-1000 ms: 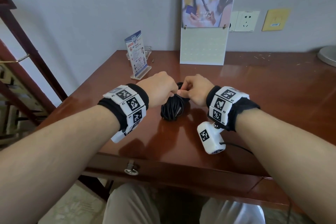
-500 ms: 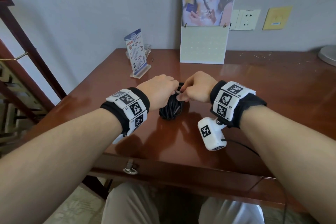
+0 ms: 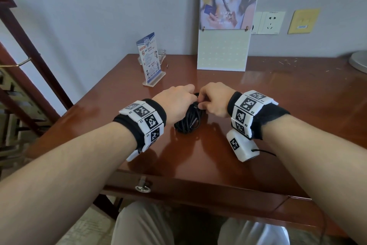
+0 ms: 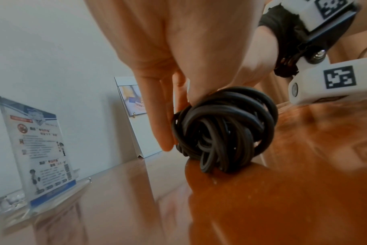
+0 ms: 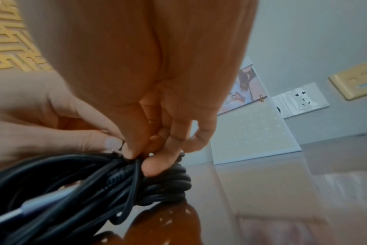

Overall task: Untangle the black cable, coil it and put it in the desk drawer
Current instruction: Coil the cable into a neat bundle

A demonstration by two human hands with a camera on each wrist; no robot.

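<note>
Two hands [image 3: 195, 101] gripping one black cable [image 3: 187, 122].

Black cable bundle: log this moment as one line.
tangled black cable bundle on glossy brown wooden desk | left hand holds bundle | right hand pinches strand on top | desk drawer closed

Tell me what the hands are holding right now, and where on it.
Both hold the black cable bundle on the desk. The left hand grips its left side; the right hand pinches strands at its top.
</note>
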